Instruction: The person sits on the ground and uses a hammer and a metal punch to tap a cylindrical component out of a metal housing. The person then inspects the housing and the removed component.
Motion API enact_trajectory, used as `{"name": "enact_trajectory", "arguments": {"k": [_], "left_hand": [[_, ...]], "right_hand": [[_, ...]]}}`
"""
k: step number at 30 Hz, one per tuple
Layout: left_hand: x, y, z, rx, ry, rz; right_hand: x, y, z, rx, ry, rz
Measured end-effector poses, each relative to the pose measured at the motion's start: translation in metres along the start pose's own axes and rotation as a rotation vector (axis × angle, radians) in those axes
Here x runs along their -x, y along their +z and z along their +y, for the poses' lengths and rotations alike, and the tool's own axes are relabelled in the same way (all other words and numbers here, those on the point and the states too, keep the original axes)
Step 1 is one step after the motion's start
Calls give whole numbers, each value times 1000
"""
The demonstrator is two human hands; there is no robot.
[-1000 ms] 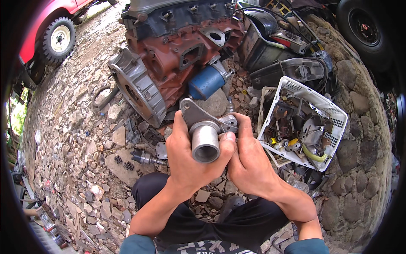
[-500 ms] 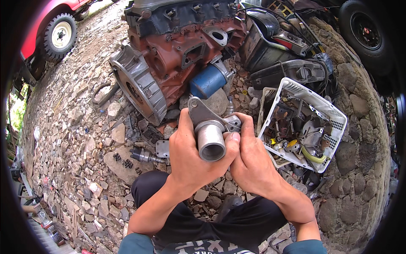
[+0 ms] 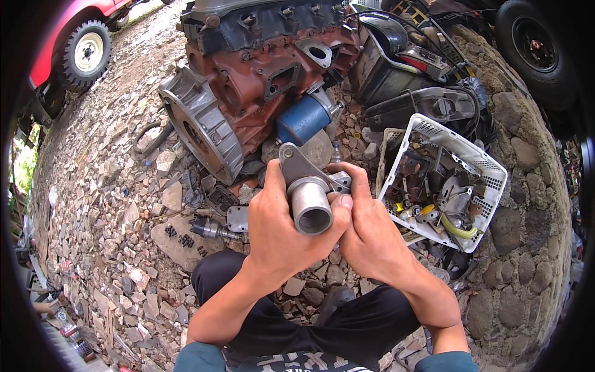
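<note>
Both hands grip a flanged metal tube [image 3: 310, 199] above my lap, its hollow round end toward me. My left hand [image 3: 279, 232] is closed around its left side, with the thumb along the tube's right side. My right hand [image 3: 365, 232] closes on the right side, index finger bent over a small flange lug with holes; its other fingertips are hidden. Beyond the part stands a red-brown engine block [image 3: 248, 93] with a blue oil filter [image 3: 304, 119] and a grey bell housing [image 3: 207, 127].
To the right, a white plastic crate [image 3: 406, 164] holds loose metal parts. Behind it lie black parts [image 3: 427, 105] beside a stone wall [image 3: 508, 223]. A distributor-like part [image 3: 214, 227] and small dark pieces [image 3: 180, 237] rest by a flat stone on rubble ground.
The flanged tube has turned slightly in my hands, and its lug sits a little further left. My right index finger has shifted left with it. Both hands keep their grip.
</note>
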State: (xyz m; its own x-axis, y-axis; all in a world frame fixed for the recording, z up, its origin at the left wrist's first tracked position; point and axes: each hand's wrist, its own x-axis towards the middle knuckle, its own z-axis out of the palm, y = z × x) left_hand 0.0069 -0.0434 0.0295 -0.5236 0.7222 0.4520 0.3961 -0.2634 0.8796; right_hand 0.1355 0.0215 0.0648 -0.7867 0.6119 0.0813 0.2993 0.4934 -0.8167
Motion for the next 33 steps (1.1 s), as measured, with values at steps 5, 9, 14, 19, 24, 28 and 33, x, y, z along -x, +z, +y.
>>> {"name": "enact_trajectory", "arguments": {"k": [5, 9, 14, 19, 24, 28, 33], "left_hand": [[0, 0, 0, 2, -38, -12], [0, 0, -4, -4, -37, -10], [-1, 0, -2, 4, -32, -24], [-1, -1, -5, -6, -36, -44], [-1, -2, -3, -21, -29, -42], [-1, -1, -3, -41, -43, -55], [1, 2, -6, -26, -18, -38]], "right_hand": [[-1, 1, 5, 43, -34, 17], [-1, 1, 7, 45, -7, 6], [-1, -1, 6, 62, 14, -3], [-2, -1, 7, 102, 4, -8], [-1, 0, 9, 121, 3, -4], [-1, -1, 11, 124, -16, 10], [-3, -3, 10, 110, 3, 24]]}}
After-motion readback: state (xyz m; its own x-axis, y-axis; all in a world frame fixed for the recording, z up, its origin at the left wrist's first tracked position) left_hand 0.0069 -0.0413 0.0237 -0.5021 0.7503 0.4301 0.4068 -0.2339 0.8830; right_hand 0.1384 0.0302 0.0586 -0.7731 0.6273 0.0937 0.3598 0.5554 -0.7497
